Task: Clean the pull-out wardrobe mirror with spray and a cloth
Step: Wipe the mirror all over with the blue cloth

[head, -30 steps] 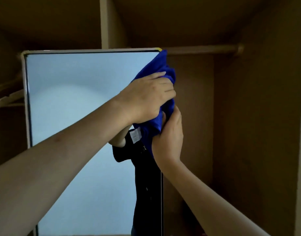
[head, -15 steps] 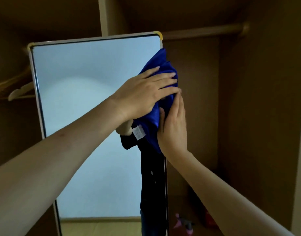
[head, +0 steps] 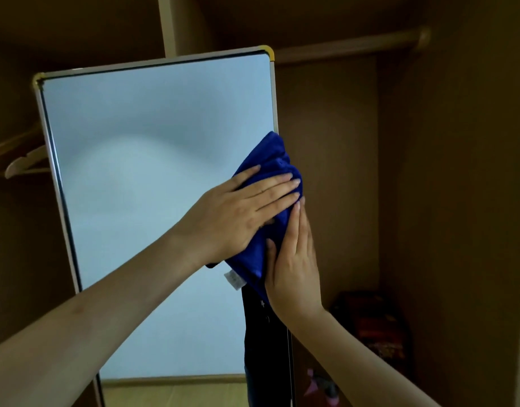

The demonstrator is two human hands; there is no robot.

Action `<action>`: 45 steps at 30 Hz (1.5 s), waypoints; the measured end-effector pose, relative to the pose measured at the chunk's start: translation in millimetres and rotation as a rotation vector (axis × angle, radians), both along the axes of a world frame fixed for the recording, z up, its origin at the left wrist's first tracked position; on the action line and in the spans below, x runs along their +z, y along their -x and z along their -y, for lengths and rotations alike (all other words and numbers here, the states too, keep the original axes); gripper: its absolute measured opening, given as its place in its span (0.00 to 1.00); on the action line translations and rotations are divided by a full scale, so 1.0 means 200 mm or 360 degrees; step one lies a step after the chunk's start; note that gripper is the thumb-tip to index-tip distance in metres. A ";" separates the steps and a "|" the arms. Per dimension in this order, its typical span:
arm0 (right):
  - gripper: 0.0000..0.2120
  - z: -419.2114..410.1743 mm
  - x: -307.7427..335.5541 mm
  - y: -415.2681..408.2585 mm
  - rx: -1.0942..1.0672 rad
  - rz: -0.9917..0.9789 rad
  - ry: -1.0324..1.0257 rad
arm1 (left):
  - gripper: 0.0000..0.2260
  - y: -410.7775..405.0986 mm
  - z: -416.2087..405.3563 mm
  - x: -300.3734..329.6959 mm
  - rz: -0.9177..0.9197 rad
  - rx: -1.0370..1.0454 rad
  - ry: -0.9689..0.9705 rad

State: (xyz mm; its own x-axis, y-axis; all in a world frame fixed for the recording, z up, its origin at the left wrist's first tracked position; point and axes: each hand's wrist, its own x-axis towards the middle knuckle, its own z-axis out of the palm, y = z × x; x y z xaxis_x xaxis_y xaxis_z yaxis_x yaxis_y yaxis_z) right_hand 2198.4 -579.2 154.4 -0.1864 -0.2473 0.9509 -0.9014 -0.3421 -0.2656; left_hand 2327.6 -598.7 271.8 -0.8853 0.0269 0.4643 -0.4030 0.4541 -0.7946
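Blue cloth (head: 270,171) at centre right, its white label (head: 233,279) unreadable, pressed onto the mirror (head: 153,171) edge by flat-fingered left hand (head: 241,214) and right hand (head: 294,265).

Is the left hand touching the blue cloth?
Touching. The head view shows the left hand lying flat on the blue cloth, its straight fingers pressing it against the mirror.

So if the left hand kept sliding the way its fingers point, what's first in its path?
The left hand points right; it would probably run off the mirror edge toward the wardrobe's back panel; depth unclear.
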 end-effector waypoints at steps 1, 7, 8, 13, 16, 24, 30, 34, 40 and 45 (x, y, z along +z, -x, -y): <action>0.29 0.00 0.02 0.00 0.0017 -0.0001 -0.0001 | 0.23 0.00 -0.01 0.03 0.0016 -0.0001 0.0009; 0.30 0.01 0.28 0.00 0.0112 0.0057 0.0030 | 0.23 0.03 -0.03 0.25 -0.0100 0.0066 0.0077; 0.31 0.01 0.29 0.00 0.0117 0.0065 0.0035 | 0.23 0.03 -0.02 0.25 -0.0124 0.0059 0.0081; 0.30 0.01 0.08 -0.01 0.0139 0.0092 0.0023 | 0.23 0.05 -0.02 0.03 -0.0147 -0.0045 0.0008; 0.29 -0.01 -0.16 -0.01 0.0131 0.0081 -0.0021 | 0.24 0.04 -0.02 -0.20 -0.0108 -0.0061 -0.0078; 0.29 -0.06 -0.43 0.01 0.0188 -0.0008 -0.0191 | 0.23 0.00 -0.04 -0.47 -0.0033 0.0021 -0.0067; 0.30 -0.04 0.16 0.03 0.0128 -0.0024 -0.0072 | 0.26 0.01 -0.05 0.03 -0.0282 0.0099 0.0006; 0.29 -0.03 0.24 0.03 0.0119 -0.0018 -0.0041 | 0.25 0.02 -0.04 0.10 -0.0342 0.0086 0.0008; 0.29 -0.03 -0.18 0.02 0.0050 -0.0080 -0.0120 | 0.24 0.01 0.00 -0.36 -0.0440 -0.0129 -0.0038; 0.28 -0.08 -0.29 0.04 -0.0113 -0.0302 -0.0125 | 0.23 -0.01 0.01 -0.54 -0.0513 -0.0108 -0.0139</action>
